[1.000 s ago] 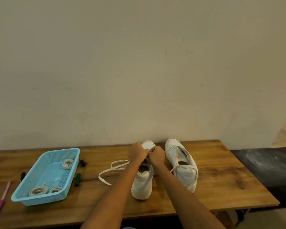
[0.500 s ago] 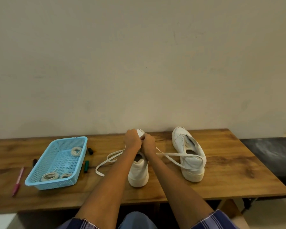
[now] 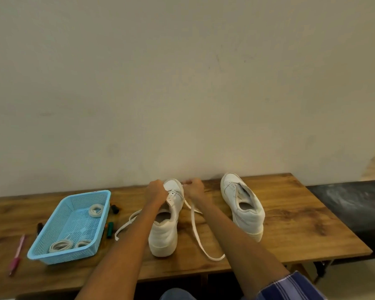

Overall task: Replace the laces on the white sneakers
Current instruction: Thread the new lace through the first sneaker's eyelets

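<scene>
both on the near sneaker point(image 3: 164, 229) atop the desk point(image 3: 290, 226): left hand point(image 3: 155, 193) clenched at its eyelets, right hand point(image 3: 193, 190) pinching the lace point(image 3: 196, 232) beside its toe

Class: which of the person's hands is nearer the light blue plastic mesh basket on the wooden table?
Left. The left hand is at the sneaker's near side, facing the light blue plastic mesh basket; the right hand is beyond the sneaker.
</scene>
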`<state>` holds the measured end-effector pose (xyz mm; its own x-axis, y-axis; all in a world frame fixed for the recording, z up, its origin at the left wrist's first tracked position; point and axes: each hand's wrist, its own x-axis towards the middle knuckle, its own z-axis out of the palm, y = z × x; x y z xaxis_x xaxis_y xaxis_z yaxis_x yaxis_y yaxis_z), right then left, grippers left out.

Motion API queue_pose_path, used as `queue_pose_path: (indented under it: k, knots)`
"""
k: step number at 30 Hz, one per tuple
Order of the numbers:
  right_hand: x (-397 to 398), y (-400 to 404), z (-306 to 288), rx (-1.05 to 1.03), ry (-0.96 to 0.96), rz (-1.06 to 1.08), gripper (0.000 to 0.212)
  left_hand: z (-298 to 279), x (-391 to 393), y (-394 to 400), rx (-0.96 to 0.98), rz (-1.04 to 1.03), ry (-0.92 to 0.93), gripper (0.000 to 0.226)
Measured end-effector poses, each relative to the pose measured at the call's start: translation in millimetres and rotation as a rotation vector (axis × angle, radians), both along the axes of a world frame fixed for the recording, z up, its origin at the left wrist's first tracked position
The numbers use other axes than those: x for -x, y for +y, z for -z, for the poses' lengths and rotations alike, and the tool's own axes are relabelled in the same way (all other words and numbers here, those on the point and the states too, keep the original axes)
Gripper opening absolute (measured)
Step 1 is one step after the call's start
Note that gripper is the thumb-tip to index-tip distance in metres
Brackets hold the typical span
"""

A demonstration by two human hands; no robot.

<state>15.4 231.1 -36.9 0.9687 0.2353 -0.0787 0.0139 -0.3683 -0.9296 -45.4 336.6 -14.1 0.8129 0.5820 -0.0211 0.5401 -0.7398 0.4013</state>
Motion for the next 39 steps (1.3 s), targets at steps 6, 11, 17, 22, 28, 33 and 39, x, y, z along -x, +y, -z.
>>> queue_pose_path:
  k: [6,11,17,22,28,33,39]
  knots:
    - [-7.3,-6.3,-29.5,-0.011,-0.106,-0.094,0.022,-4.5,9.1,11.2,0.262,-0.055,-0.030,0.026]
    - [10.9,20.5,-8.8,0.134,-0.207,-0.174,0.022,-7.9,11.9,5.7,0.320,-0.009,0.007,0.026]
    - [21.1,16.4,14.1,0.282,-0.220,-0.162,0.017,16.3,23.3,2.2,0.314,0.109,-0.082,0.017]
    - [25.0,15.3,17.3,0.287,-0.250,-0.103,0.022,16.1,28.5,3.2,0.378,0.010,-0.204,0.021]
    - [21.4,12.6,-1.3,0.602,-0.369,-0.246,0.017,21.0,25.3,-5.8,0.543,-0.142,-0.265,0.022]
    - [14.1,20.9,-7.3,0.555,-0.368,-0.168,0.020,22.8,13.5,-19.5,0.578,-0.262,-0.293,0.025]
    - [15.2,20.8,5.3,0.535,-0.341,-0.147,0.023,24.1,6.2,-21.7,0.558,-0.283,-0.282,0.022]
